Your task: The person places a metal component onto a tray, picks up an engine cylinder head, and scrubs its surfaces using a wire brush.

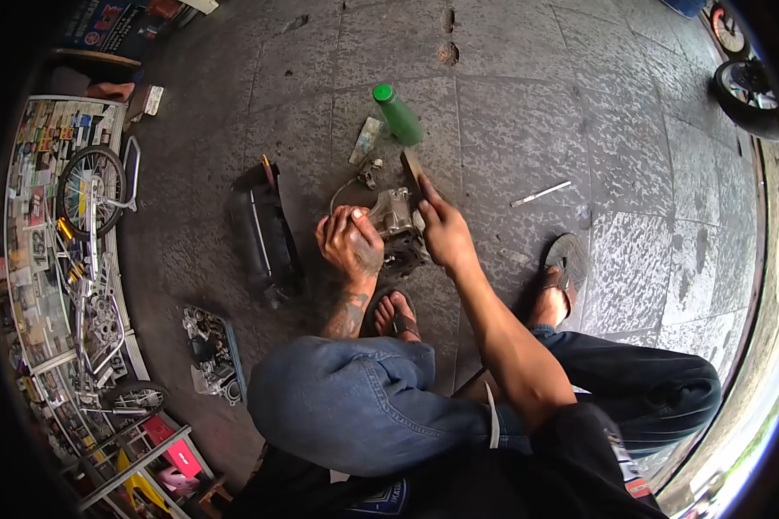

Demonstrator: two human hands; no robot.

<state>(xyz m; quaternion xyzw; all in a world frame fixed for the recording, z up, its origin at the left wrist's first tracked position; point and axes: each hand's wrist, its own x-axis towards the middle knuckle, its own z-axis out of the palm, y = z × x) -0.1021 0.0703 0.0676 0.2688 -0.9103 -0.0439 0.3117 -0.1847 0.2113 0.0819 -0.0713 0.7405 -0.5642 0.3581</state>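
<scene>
A grey metal engine casing rests on the floor in front of me, with a dark round opening on its near side. My right hand is closed around a flat, brownish bar-like tool, which points away from me beside the casing's right side. At the casing's left side, my left hand is closed with its thumb on top; what its fingers grip is hidden. Just beyond lies a small metal part with a thin cable attached.
A green bottle stands beyond the casing, next to a small packet. A black tray-like part and more engine parts lie left. A pale stick lies right. A glass display case lines the left side.
</scene>
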